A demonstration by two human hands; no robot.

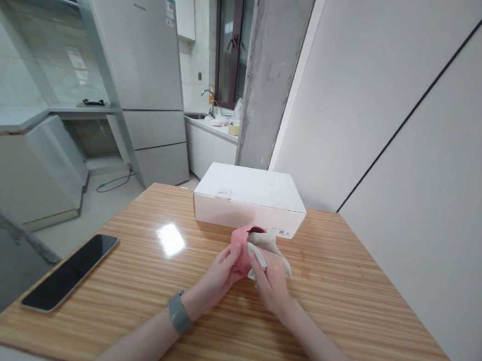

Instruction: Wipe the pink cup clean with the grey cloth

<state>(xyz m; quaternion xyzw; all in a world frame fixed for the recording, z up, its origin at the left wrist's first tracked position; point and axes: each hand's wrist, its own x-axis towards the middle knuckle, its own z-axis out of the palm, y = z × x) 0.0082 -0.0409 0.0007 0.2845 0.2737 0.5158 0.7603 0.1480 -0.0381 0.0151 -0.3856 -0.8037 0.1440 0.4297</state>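
My left hand is closed around the side of a pink cup-like object, which is tilted with its dark opening toward the upper right. In my right hand is a whitish cloth, gripped between thumb and fingers. Part of the cloth lies against the pink object's rim, and a loose corner hangs to the right. Both hands are above the wooden table, just in front of a white box. The exact kind of the pink object is partly hidden by my hands and the cloth.
A black-screened phone lies at the table's left edge. The wooden table meets a white wall on the right. Behind stand a grey fridge, a concrete pillar and a sink counter.
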